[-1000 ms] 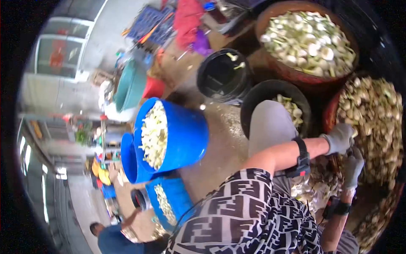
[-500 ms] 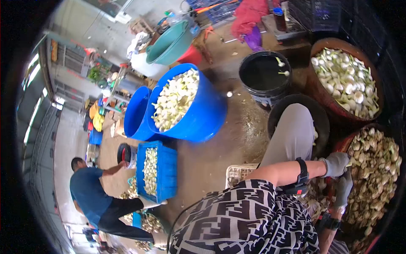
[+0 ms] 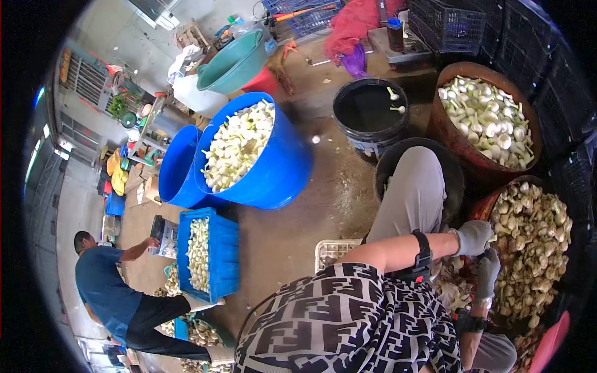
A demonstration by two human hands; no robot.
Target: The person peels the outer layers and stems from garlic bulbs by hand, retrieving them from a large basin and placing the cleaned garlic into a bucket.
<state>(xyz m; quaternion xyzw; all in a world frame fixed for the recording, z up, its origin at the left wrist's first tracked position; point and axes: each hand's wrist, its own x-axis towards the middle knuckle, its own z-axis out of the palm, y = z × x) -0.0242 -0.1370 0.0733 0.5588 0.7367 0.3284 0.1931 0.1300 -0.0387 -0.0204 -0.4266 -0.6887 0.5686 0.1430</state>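
Both hands wear grey gloves and meet at the right, beside a red container of unpeeled garlic bulbs (image 3: 535, 248). The upper one, my left hand (image 3: 474, 238), has its fingers closed around a garlic piece whose pale green end (image 3: 493, 239) pokes out. Just below it, my right hand (image 3: 488, 273) is closed too, with its fingertips close to the left hand; what it holds, if anything, is hidden. Loose skins (image 3: 453, 283) lie under the wrists. A dark tub (image 3: 457, 180) stands behind my raised knee.
Peeled garlic fills a rusty drum (image 3: 485, 121) and a blue tub (image 3: 280, 165). A black bucket of dark liquid (image 3: 370, 112) stands between them. At the left, a co-worker (image 3: 109, 292) bends beside a blue crate (image 3: 224, 255). A white basket (image 3: 336, 248) is near my shirt.
The whole view has shifted, so most things sit further left. The co-worker's bucket has tipped or turned to show its side. A pink-red edge has appeared at the lower right. My hands stay together.
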